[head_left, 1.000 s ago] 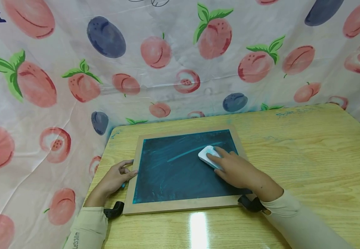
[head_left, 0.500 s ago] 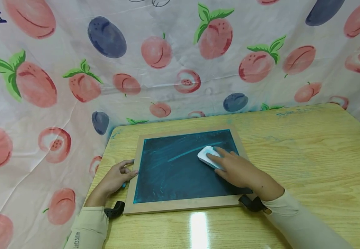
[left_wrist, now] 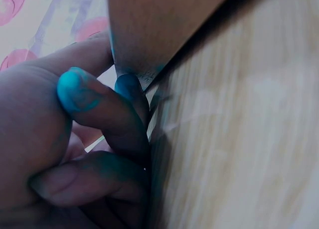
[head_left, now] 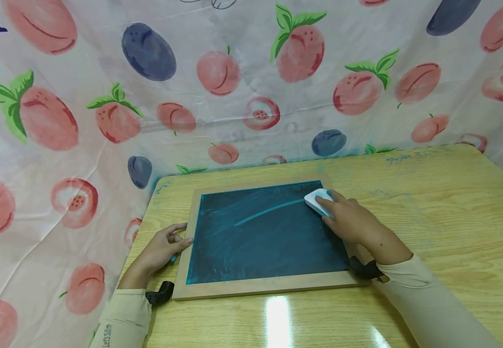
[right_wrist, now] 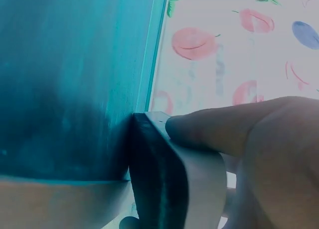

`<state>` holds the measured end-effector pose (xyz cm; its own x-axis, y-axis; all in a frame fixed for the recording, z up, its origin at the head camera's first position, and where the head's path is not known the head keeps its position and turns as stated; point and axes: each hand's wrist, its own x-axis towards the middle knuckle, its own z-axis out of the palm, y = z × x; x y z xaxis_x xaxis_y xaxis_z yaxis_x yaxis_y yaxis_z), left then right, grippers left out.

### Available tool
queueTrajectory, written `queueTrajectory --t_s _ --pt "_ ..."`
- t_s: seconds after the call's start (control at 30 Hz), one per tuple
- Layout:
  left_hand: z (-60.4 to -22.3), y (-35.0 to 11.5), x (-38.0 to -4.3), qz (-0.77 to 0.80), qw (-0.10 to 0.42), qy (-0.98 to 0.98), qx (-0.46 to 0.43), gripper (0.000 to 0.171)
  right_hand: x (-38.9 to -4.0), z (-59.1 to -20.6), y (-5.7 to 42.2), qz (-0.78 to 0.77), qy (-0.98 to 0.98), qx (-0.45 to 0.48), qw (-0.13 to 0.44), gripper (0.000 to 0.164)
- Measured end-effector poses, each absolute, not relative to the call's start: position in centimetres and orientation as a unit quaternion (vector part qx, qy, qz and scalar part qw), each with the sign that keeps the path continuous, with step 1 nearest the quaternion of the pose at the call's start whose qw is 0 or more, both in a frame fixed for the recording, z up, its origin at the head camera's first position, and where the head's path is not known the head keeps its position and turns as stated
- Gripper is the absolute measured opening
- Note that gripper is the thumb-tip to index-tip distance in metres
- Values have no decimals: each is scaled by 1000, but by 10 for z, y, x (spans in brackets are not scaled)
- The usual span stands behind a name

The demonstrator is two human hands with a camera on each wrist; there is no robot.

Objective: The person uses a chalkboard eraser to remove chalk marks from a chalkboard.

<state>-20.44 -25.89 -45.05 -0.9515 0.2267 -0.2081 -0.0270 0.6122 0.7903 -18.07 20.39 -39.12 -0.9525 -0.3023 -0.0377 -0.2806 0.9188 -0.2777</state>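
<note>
We see the right hand [head_left: 353,221] extended forward, its bent fingers gripping the white eraser [head_left: 317,199] beneath them on the chalkboard [head_left: 269,253]. Left of these fingertips runs a blue chalk stroke [head_left: 269,210]; the left hand [head_left: 160,248] pinches the wooden frame [head_left: 184,266].

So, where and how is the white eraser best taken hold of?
I would grip the eraser by its opposite white sides, from above and the person's right, like the right hand: it is blocky, its dark face turned toward the chalkboard.
</note>
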Motion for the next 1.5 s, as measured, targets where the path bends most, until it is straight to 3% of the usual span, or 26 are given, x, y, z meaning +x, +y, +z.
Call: queueTrajectory --t_s 0.5,0.87,1.17,1.5 --pt "-456 -261 -207 423 142 893 51 68 -183 -398 200 -140 980 -139 -5 52" --pt "-453 -261 -206 436 143 887 55 70 -174 -403 178 -103 968 -228 -30 51" --pt "-453 -260 -205 433 145 888 48 70 -153 -401 150 -131 935 -329 23 55" --pt "-451 -258 -203 432 143 889 55 69 -172 -403 176 -152 962 -228 3 55"
